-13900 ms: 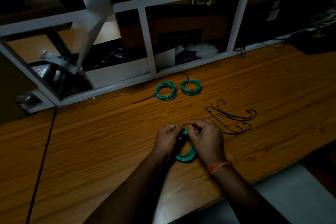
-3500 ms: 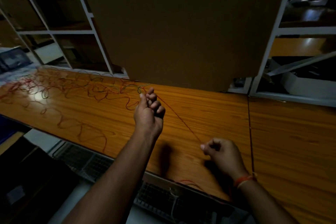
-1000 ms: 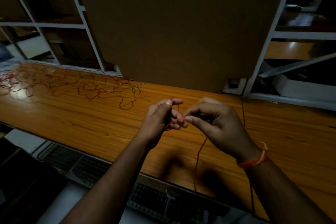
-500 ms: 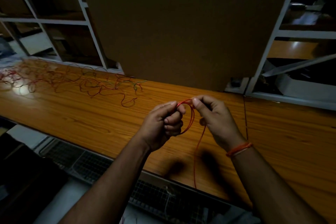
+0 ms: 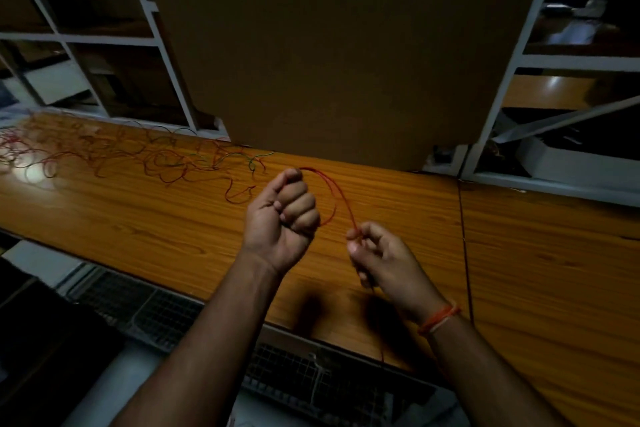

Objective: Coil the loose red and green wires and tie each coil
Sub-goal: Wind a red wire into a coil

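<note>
A thin red wire (image 5: 337, 196) arcs between my two hands above the wooden bench. My left hand (image 5: 282, 215) is curled into a fist and grips a small loop of that wire, which shows at the top and right of the fist. My right hand (image 5: 379, 258) pinches the wire between thumb and forefinger, lower and to the right. A dim length of the wire hangs from the right hand past the bench's front edge. A tangle of loose red and green wires (image 5: 162, 163) lies spread over the bench at the left.
The wooden bench (image 5: 536, 270) runs left to right, with a seam right of my hands. A large brown cardboard sheet (image 5: 329, 45) stands behind it against a white shelf frame (image 5: 498, 87). A wire mesh tray (image 5: 311, 378) lies below the front edge.
My right hand has dropped down and to the right, drawing the red wire out from the loop. My left hand has closed into a tighter fist round the loop.
</note>
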Demonstrator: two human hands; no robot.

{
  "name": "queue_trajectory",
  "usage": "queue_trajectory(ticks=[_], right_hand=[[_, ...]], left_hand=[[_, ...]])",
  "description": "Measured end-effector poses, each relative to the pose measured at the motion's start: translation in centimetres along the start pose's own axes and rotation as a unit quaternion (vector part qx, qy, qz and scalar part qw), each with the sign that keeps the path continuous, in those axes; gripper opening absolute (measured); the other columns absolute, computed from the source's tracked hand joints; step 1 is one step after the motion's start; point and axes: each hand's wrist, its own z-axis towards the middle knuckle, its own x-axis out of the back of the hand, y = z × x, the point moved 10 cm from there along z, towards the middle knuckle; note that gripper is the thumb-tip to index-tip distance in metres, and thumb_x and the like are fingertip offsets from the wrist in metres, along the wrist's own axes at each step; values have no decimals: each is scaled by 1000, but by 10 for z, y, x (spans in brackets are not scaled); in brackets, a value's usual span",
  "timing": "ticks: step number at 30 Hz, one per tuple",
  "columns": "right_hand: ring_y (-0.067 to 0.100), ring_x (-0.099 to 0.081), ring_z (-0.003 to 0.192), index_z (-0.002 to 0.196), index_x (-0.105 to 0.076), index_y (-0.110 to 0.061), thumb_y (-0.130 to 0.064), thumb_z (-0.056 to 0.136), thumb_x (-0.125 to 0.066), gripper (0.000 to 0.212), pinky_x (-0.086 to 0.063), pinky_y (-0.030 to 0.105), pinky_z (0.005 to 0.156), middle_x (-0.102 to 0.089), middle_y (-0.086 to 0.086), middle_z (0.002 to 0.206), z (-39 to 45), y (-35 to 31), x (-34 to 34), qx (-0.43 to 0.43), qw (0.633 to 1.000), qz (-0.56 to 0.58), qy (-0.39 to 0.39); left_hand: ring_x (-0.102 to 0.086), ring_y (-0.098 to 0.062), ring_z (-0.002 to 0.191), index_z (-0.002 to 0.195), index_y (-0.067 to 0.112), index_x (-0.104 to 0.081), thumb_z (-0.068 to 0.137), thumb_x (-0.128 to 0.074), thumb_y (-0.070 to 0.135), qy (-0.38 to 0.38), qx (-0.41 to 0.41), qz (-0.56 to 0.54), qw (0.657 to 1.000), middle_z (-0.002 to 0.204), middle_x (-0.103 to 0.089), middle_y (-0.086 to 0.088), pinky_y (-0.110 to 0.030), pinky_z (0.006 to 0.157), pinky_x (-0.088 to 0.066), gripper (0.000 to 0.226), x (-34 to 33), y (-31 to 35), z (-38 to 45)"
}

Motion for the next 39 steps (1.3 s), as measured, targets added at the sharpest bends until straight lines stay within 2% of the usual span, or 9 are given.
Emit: queue_trajectory(ticks=[5, 10, 15, 18, 20, 23, 29, 34, 39], right_hand=[[12, -59, 60, 93, -66, -9, -9, 93, -71, 5, -48, 24, 56, -65, 4, 73, -25, 37, 35, 4, 991, -50, 121], [1, -67, 85, 86, -75, -25, -17, 91, -74, 10, -48, 16, 72, -73, -13, 87, -47, 17, 54, 75, 970, -176, 151], [11, -63, 81, 94, -76, -26, -27, 97, -68, 8, -49, 30, 66, -64, -9, 86, -54, -58, 18, 239, 923, -299, 41], [11, -61, 81, 96, -74, -24, -29, 99, -63, 12, -48, 26, 65, -61, -8, 88, -54, -99, 5, 287, 904, -315, 24], [9, -61, 83, 97, -74, -23, -22, 98, -65, 10, -47, 20, 67, -61, -9, 89, -51, -121, 0, 310, 896, -317, 22], [7, -63, 88, 98, -75, -18, -18, 96, -68, 8, -48, 17, 72, -63, -10, 90, -38, -139, -3, 322, 886, -334, 23], [5, -65, 89, 96, -74, -21, -13, 92, -72, 9, -51, 16, 72, -64, -9, 94, -12, -145, 12, 297, 916, -267, 41], [11, -67, 94, 101, -74, -19, -13, 92, -73, 11, -55, 24, 79, -68, -7, 98, 8, -120, 28, 255, 948, -179, 63], [-2, -60, 74, 100, -73, -14, -10, 96, -67, 8, -49, 20, 66, -67, -17, 78, 10, -77, 36, 182, 976, -69, 99]], left_hand=[[-25, -4, 42, 102, 11, -68, 107, -39, 30, 78, -85, -46, 992, 54, -36, 10, -19, 40, -21, 35, 14, 41, -7], [-29, -5, 43, 114, 8, -64, 107, -39, 27, 127, -132, -5, 983, 57, -38, 9, -17, 42, -20, 32, 28, 45, -13], [-42, -3, 49, 128, 2, -56, 109, -34, 26, 154, -129, 199, 959, 63, -47, 6, -14, 46, -34, 37, 28, 28, -10], [-58, -13, 62, 132, 2, -54, 111, -35, 28, 141, -93, 426, 889, 70, -58, -1, -25, 58, -45, 39, 20, 11, -13], [-63, -18, 63, 123, 5, -59, 111, -35, 28, 96, -61, 502, 857, 72, -62, -6, -31, 60, -48, 36, 12, -8, -15], [-52, -17, 50, 94, 8, -60, 111, -37, 27, 36, -39, 527, 848, 65, -56, -6, -28, 51, -44, 34, 2, -27, -17], [-23, -10, 45, 109, 10, -68, 110, -28, 37, 25, -10, 467, 884, 55, -29, 1, -26, 46, -19, 48, 4, -29, -20], [-19, -12, 48, 93, 6, -64, 108, -37, 34, 16, 36, 430, 902, 59, -28, 3, -29, 48, -13, 41, 6, -33, -21], [-19, -5, 42, 79, 17, -56, 103, -43, 38, 48, 65, 203, 976, 53, -30, 10, -20, 43, -13, 34, 15, -36, -16]])
